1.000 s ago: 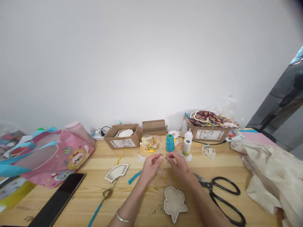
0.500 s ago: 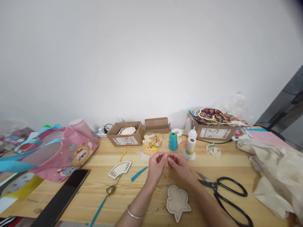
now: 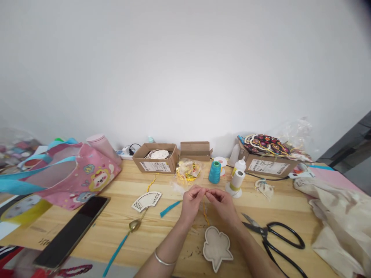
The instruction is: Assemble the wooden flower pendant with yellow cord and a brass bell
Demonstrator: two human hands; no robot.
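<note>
My left hand (image 3: 191, 204) and my right hand (image 3: 222, 204) meet fingertip to fingertip over the middle of the table. Both are closed in a pinch on a yellow cord (image 3: 205, 214), whose upper end is hidden by the fingers. The cord runs down to a pale wooden cloud-shaped piece (image 3: 216, 247) lying between my forearms. Left of my left hand lie a teal tassel (image 3: 170, 208) and a fan-shaped wooden piece (image 3: 147, 201) with a gold bead and a long teal tassel.
Black-handled scissors (image 3: 264, 232) lie right of my right forearm. Behind stand a teal thread cone (image 3: 215, 172), a white roll (image 3: 238, 180), a glue bottle and cardboard boxes (image 3: 155, 166). A phone (image 3: 74, 231) and pink bag (image 3: 87, 173) are left; beige cloth (image 3: 333, 220) is right.
The view has shifted slightly, showing more of the area below the table's left edge. My hands remain together at the cord, with the right fingers a little straighter.
</note>
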